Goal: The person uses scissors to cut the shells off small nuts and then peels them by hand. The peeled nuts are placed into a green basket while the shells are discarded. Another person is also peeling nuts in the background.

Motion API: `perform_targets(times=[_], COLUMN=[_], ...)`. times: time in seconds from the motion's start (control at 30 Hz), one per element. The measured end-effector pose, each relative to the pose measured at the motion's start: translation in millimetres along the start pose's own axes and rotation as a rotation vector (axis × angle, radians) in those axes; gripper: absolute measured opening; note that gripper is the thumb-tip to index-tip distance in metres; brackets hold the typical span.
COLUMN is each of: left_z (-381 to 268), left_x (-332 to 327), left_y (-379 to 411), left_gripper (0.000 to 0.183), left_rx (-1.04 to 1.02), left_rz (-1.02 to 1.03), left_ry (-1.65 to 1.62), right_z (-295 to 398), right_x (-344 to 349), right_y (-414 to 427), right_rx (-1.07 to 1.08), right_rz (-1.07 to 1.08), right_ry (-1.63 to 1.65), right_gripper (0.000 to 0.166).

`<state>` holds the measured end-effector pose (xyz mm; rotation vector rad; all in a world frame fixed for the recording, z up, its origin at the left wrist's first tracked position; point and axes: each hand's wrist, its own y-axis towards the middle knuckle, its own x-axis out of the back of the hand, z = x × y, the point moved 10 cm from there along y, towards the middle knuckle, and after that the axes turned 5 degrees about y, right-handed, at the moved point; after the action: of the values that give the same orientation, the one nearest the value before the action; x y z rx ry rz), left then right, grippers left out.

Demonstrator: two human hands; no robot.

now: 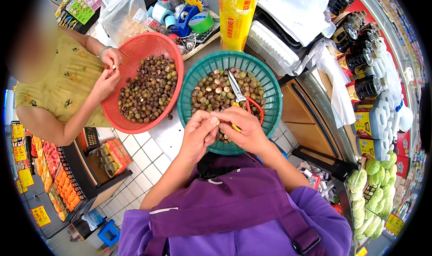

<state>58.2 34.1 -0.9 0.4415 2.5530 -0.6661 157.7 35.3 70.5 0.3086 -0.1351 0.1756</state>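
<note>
My left hand (201, 134) and my right hand (243, 127) meet over the near rim of a green plastic basket (189, 87). Between their fingertips is a small, pale, rounded piece (216, 122), mostly covered by the fingers; it looks like a nut or its shell. Below, the basket holds many brown and greenish round shells (211, 94), some of them split and hollow. Scissors (235, 86) with red and yellow handles lie on the shells, blades pointing away from me. Their handles are just beyond my right hand, which partly hides them.
At left a co-worker's hands (109, 67) pinch a small white piece over a red plastic basket (143, 129) of round brown nuts (148, 90). Behind stand a yellow wrapped roll (238, 20), a tape dispenser (185, 20) and a plastic bag (123, 13). Dark bottles (362, 60) line the right.
</note>
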Motion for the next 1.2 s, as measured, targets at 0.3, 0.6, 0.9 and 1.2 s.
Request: perform_targets(times=[0.3,0.6,0.9,1.2], left_z=[4,-5,1,-36], left_x=[2,3,3,-13], left_y=[-6,-3,1,-17], left_gripper=[0.011,0.03,0.059,0.033], left_rx=[0.068,-0.031,0.047,-0.441], left_rz=[0.031,-0.057,-0.044,0.076], left_ry=[-0.041,-0.003,0.331,0.603], right_z=[0,-46,-23,-55], right_x=[-1,-6,-23,-29], right_y=[-8,-22,-8,-24], right_rx=[-0.027,-0.503,-0.225,-0.713], right_rz=[-0.038,-0.318,0.006,-0.117], right_ry=[0.081,0.997,-0.042,0.979], right_gripper=[0.017,0.015,0.014,0.015])
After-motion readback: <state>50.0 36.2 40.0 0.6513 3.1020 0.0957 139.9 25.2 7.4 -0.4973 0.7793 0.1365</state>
